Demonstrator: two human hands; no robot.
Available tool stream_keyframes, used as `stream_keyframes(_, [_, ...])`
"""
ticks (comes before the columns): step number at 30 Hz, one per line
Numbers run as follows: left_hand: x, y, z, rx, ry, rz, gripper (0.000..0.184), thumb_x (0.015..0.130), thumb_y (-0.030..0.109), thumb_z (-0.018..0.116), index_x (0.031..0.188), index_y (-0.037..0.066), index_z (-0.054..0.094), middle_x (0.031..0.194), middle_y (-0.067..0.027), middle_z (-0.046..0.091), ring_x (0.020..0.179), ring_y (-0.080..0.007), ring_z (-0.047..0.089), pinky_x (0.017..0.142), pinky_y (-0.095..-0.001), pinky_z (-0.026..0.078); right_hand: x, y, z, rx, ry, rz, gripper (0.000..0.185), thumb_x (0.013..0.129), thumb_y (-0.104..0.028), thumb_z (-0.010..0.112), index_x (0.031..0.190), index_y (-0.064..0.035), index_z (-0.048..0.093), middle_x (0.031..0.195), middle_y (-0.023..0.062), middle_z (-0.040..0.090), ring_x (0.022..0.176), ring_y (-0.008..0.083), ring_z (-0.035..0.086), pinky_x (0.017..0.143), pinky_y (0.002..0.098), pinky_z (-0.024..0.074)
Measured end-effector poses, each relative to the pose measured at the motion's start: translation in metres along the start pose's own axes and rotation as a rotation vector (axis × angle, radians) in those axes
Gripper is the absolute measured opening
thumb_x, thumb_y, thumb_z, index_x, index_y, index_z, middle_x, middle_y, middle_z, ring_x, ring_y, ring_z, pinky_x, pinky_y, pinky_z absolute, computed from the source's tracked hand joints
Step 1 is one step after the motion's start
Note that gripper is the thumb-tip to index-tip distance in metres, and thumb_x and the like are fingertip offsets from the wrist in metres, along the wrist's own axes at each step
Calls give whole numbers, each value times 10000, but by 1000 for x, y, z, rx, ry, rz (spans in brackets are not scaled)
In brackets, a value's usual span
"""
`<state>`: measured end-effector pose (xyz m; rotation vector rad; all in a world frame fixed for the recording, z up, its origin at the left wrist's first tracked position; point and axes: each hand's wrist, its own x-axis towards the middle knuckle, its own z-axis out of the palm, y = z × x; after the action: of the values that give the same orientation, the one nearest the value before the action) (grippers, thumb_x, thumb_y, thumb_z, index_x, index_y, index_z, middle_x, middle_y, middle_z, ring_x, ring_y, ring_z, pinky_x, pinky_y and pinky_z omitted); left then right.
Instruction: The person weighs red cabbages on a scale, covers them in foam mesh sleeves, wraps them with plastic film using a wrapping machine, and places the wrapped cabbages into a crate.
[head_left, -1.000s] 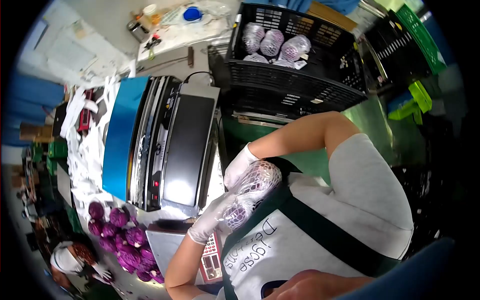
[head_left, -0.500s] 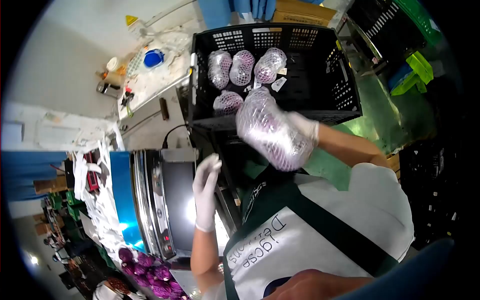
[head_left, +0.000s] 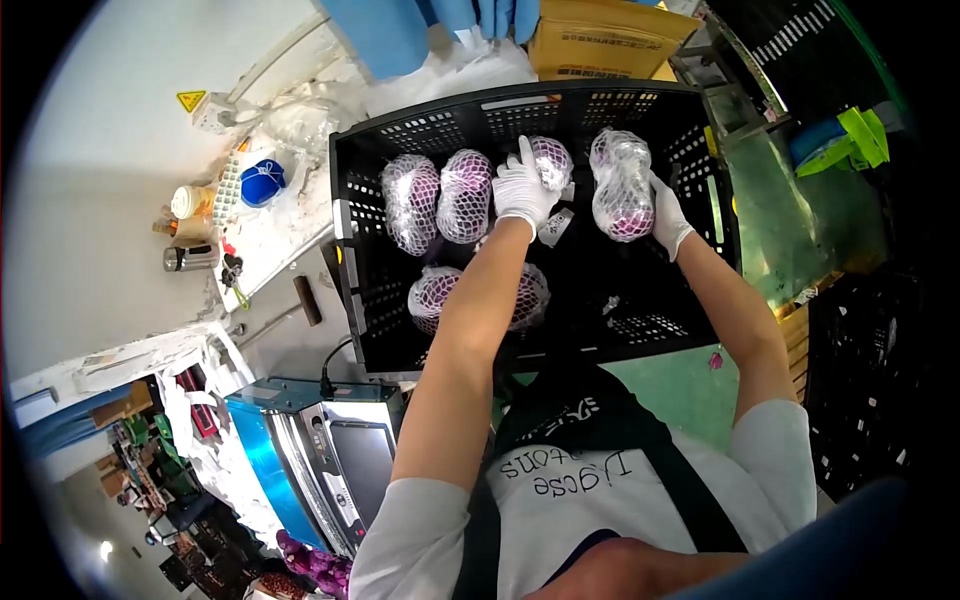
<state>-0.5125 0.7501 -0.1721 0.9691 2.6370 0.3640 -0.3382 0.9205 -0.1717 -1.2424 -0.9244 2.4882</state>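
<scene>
Head view: a black crate [head_left: 585,280] with perforated walls stands beneath two white-gloved hands, with netted purple bundles lying in it.
Right hand [head_left: 672,218]: set against the right side of a netted bundle [head_left: 622,185]; the fingers lie along that side, partly hidden, so I cannot tell whether they grip it.
Netted bundle: in the right part of the crate, its length running toward the far wall, apart from the other bundles.
Left hand [head_left: 525,192]: over the left side of a second bundle [head_left: 555,162]; the index finger is straight, and I cannot tell how the other fingers close.
Far-left pair: an outer bundle [head_left: 410,205] and an inner bundle [head_left: 466,196], side by side.
Near row: netting shows on both sides of the left forearm [head_left: 478,295], probably two bundles, though the arm covers the middle.
Paper label [head_left: 556,228]: between the hands, nearer the left one.
Side table [head_left: 285,230]: left of the crate, with a blue item [head_left: 262,183] on it.
Machine [head_left: 365,465]: near the crate's lower left corner, purple cabbages [head_left: 318,567] below it.
Cardboard box [head_left: 605,45]: just beyond the far wall.
</scene>
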Motion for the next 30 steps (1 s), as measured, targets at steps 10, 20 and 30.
stream_keyframes(10, [-58, -12, -38, -114, 232, 224, 822, 828, 574, 551, 1445, 70, 344, 1422, -240, 400, 1300, -397, 405, 1091, -458, 322, 19, 71, 56, -1305, 199, -966, 469, 879, -139, 588, 1316, 12, 512, 1249, 175, 596, 1122, 289, 598, 991, 322, 451])
stream_keyframes(20, [-455, -104, -131, -814, 658, -249, 504, 878, 340, 617, 1264, 22, 553, 1198, -188, 597, 1120, -331, 571, 973, -404, 446, -70, 90, 195, -1130, -197, -986, 432, 984, -171, 489, 1365, 28, 451, 1372, 216, 488, 1173, 283, 535, 1016, 362, 408])
stream_keyframes(30, [-891, -107, 17, -754, 1302, -1438, 433, 915, 193, 614, 1294, -4, 544, 1213, -160, 619, 1135, -225, 579, 953, -328, 458, -431, 399, 331, -969, -1403, -819, 401, 971, -102, 473, 1362, -13, 476, 1366, 119, 508, 1215, 223, 524, 1056, 326, 368])
